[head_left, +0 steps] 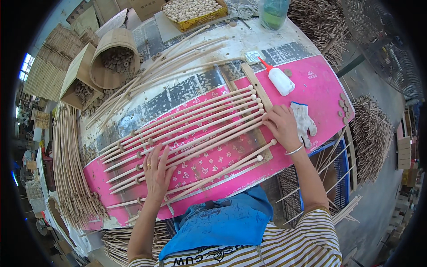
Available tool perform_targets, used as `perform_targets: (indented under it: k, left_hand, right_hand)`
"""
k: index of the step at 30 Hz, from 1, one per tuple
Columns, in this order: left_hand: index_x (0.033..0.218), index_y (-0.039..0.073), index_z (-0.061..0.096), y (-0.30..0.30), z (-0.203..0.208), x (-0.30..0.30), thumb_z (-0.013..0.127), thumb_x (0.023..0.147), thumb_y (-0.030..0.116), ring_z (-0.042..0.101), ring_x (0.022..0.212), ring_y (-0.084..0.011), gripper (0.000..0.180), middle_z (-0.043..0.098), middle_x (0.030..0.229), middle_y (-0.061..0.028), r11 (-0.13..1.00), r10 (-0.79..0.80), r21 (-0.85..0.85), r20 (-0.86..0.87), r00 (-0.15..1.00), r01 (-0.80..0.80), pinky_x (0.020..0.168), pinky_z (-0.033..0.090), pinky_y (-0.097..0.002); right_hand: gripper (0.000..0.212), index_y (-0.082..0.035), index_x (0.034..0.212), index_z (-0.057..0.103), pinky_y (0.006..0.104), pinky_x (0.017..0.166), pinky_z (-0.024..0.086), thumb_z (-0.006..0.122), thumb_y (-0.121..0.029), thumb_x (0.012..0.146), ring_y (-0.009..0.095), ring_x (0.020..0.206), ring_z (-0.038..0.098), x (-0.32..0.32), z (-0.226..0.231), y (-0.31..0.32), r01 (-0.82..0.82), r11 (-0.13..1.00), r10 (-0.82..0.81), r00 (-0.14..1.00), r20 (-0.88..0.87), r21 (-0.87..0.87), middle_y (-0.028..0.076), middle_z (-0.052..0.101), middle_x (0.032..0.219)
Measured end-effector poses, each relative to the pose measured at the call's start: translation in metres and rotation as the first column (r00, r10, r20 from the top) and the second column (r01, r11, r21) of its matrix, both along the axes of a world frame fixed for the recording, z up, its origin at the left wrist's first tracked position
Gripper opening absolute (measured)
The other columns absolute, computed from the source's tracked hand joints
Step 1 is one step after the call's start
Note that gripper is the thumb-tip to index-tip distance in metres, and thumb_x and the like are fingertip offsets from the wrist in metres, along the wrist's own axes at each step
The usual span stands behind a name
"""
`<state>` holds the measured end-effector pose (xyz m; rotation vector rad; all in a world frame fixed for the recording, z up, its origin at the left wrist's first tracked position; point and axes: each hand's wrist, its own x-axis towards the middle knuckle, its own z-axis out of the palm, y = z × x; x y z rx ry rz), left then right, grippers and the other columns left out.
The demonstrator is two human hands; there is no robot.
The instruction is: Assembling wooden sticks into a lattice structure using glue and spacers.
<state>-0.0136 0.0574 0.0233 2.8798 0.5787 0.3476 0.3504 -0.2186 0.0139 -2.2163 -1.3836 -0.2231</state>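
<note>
Left hand: this one (pixel 156 172) sits around 8 o'clock, palm down over the row, fingers spread across the rods; can't tell if it's gripping any, since the palm is hidden.
Right hand: out at 3 o'clock, this one (pixel 282 124) has bent fingers right at the ball ends; might be a pinch, might be just a touch, can't tell.
Wooden sticks: the row (pixel 202 123) runs slantwise across the middle, from about 8 to 2 o'clock, round balls at the upper right, brown rings near the lower left ends. Two more ball-tipped ones lie a bit apart, nearer the person's belly.
Pink mat: it (pixel 318 80) lies under the whole row, on a paint-worn bench (pixel 240 42).
Wooden strip: between 1 and 2 o'clock, this batten (pixel 255 84) lies just beside the ball ends.
Glue-type bottle: white with a red nozzle (pixel 281 81), lying tipped over at 2 o'clock.
Glove: white one (pixel 303 120) at 3 o'clock, just beside the right wrist.
Ball tray: yellow (pixel 202 23), heaped with little wooden balls, at 12.
Wooden bucket: on its side (pixel 104 46) at 10, brown rings inside.
Stick bundle: a big bunch (pixel 71 164) at 8 to 9, rings on these too.
</note>
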Motion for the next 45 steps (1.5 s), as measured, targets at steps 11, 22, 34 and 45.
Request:
perform_targets:
  k: [11,22,34,45]
  left_hand:
    - [0.143,0.013,0.066,-0.047,0.019,-0.046,0.080,0.087,0.022,0.062,0.112,-0.0312,0.059,0.064,0.130,-0.0111,0.975,-0.183,-0.139,-0.077,0.980,0.171,0.097,0.046,-0.0463]
    - [0.131,0.012,0.074,-0.031,0.029,-0.042,0.070,0.082,0.002,0.064,0.087,-0.0276,0.049,0.064,0.097,-0.0075,0.990,-0.132,-0.043,-0.009,0.991,0.131,0.074,0.054,-0.0398]
    - [0.135,0.010,0.071,-0.007,0.018,-0.014,0.070,0.084,0.001,0.066,0.096,-0.0282,0.052,0.067,0.104,-0.0080,0.994,-0.113,0.015,0.030,0.993,0.113,0.083,0.055,-0.0405]
    - [0.126,0.014,0.077,0.000,0.019,-0.007,0.069,0.080,-0.003,0.066,0.091,-0.0257,0.050,0.067,0.102,-0.0061,0.986,-0.140,0.091,-0.006,0.990,0.140,0.074,0.056,-0.0383]
  right_hand:
    - [0.023,-0.012,0.098,0.073,0.0415,0.080,0.048,0.081,-0.014,0.077,0.027,0.093,0.061,-0.037,0.016,-0.048,-0.174,0.983,0.162,0.975,-0.153,-0.063,0.005,0.064,0.099]
    - [0.016,-0.007,0.095,0.070,0.0424,0.084,0.050,0.078,-0.009,0.081,0.030,0.094,0.059,-0.021,0.002,-0.024,-0.184,0.983,0.183,0.971,-0.154,0.005,0.009,0.063,0.098]
    - [0.029,-0.011,0.109,0.073,0.0435,0.090,0.048,0.081,-0.014,0.081,0.029,0.106,0.063,-0.061,0.005,-0.007,0.003,0.985,0.015,0.994,-0.105,0.172,0.007,0.067,0.110]
    - [0.010,-0.015,0.094,0.074,0.0400,0.087,0.044,0.072,-0.013,0.084,0.022,0.100,0.061,-0.048,-0.001,-0.010,-0.056,0.997,0.058,0.998,0.032,-0.047,0.001,0.066,0.100]
